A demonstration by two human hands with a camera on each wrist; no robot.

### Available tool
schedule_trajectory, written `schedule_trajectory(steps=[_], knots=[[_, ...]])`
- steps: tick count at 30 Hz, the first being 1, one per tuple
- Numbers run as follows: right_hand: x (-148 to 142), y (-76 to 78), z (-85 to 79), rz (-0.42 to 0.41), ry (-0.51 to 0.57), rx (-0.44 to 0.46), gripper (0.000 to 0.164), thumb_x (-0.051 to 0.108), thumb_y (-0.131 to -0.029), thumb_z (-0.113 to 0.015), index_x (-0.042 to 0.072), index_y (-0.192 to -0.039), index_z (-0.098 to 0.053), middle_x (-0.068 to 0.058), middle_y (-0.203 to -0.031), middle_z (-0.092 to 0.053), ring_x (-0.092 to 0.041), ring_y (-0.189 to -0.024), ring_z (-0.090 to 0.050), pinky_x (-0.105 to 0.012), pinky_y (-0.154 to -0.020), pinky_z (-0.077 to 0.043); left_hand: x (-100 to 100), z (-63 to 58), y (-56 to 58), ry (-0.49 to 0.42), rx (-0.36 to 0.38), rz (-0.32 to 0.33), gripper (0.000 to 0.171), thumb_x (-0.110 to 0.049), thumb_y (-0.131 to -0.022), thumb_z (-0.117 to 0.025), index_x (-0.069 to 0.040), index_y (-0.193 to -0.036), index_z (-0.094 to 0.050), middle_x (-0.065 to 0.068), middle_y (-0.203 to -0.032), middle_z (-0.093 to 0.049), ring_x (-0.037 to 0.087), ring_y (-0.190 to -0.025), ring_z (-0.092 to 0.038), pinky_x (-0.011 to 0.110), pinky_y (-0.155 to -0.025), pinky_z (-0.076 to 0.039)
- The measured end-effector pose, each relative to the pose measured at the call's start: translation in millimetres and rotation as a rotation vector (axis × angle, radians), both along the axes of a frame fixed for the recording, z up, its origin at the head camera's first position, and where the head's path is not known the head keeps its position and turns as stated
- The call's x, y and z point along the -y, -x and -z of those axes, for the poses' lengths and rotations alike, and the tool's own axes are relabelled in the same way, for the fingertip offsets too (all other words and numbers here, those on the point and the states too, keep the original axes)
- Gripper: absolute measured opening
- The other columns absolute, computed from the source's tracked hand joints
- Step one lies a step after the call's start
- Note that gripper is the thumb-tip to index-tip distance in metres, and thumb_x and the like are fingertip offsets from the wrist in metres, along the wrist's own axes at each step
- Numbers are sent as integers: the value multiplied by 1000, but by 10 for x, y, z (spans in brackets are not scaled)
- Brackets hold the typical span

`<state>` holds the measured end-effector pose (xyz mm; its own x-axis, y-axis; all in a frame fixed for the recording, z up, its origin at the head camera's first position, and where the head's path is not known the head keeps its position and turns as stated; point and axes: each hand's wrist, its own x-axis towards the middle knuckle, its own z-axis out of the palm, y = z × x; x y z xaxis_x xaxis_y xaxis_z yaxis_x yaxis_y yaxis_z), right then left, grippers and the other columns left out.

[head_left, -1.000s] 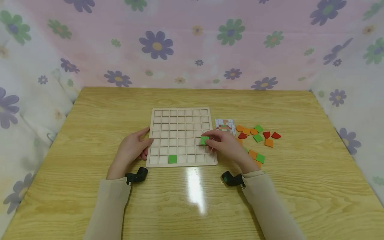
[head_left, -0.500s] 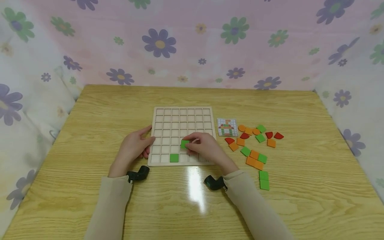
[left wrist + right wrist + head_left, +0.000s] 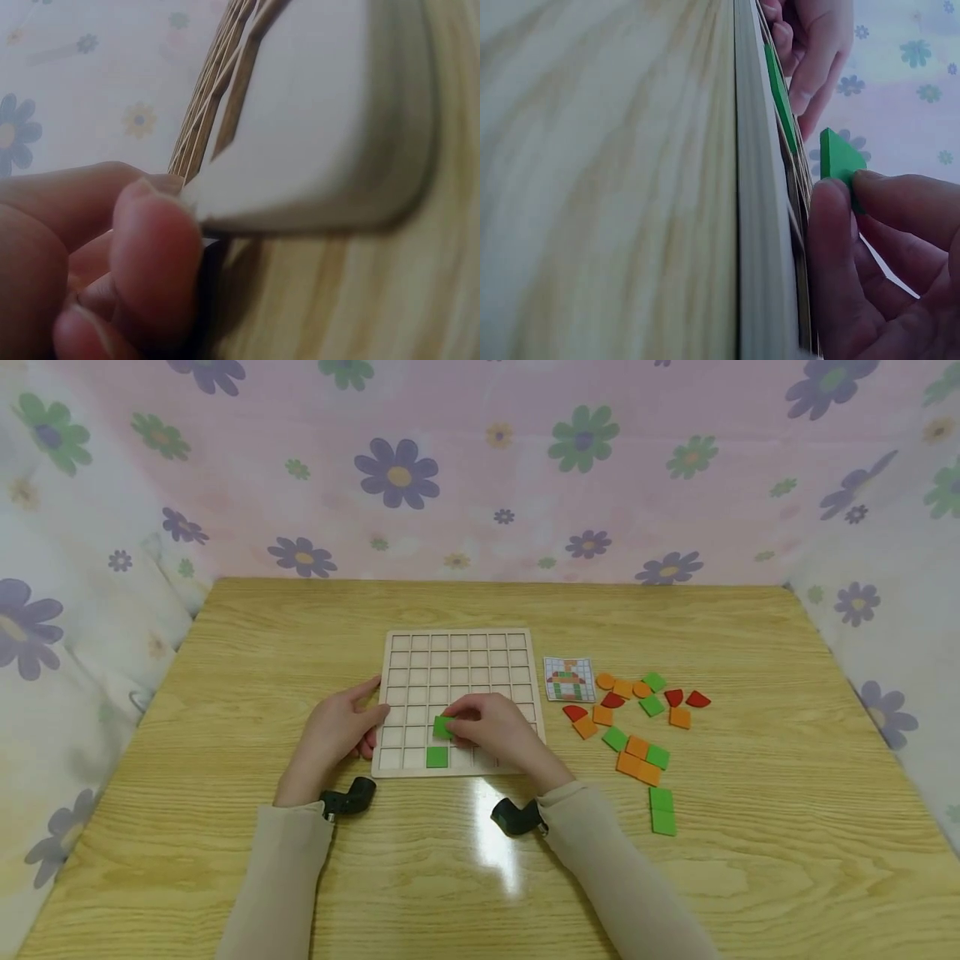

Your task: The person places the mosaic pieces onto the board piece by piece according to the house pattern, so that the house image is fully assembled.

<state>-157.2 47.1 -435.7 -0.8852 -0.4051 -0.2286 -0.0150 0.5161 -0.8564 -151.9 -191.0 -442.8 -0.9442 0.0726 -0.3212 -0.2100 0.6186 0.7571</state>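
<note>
Right hand (image 3: 495, 728) pinching green tile (image 3: 442, 727), gridded board (image 3: 459, 677)

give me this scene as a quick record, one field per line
left hand: holds the left edge of the grid board
right hand: pinches a green square, raised above the board
placed piece: green, nearest row, third cell from left
pattern card: beside the board's right edge, not touching
loose pieces: orange, green and red, right of the board
</note>
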Motion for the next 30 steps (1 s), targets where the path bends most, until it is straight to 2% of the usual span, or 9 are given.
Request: schedule_trajectory(steps=[6, 14, 20, 30], knots=[[90, -13, -17, -24, -135, -138, 12, 26, -83, -63, 22, -94, -68, 12, -80, -60, -6, -73, -54, -25, -71, -43, -12, 3, 10, -6, 3, -1, 58, -39, -87, -54, -27, -139, -32, 8, -55, -58, 20, -45, -57, 33, -44, -47], [156, -59, -30, -38, -222, -257, 11, 23, -83, -63, 20, -91, -68, 12, -80, -57, -4, -71, -52, -22, -66, -42, -2, 20, 8, 1, -4, 2, 58, -40, -87, -54, -27, -139, -31, 8, -55, -58, 20, -44, -56, 33, -43, -46], [179, -73, -30, -51, -274, -299, 11, 22, -83, -61, 19, -91, -68, 11, -82, -56, -4, -72, -51, -22, -66, -41, 10, 14, 10, 3, -12, 9, 59, -40, -87, -54, -26, -140, -31, 8, -55, -58, 21, -44, -56, 33, -43, -47], [176, -71, -46, -59, -294, -320, 13, 19, -83, -61, 18, -92, -70, 9, -84, -57, -5, -73, -51, -22, -66, -42, 20, 27, 20, 12, -5, 6, 59, -41, -87, -54, -27, -139, -31, 8, -54, -58, 20, -44, -57, 33, -43, -47]])
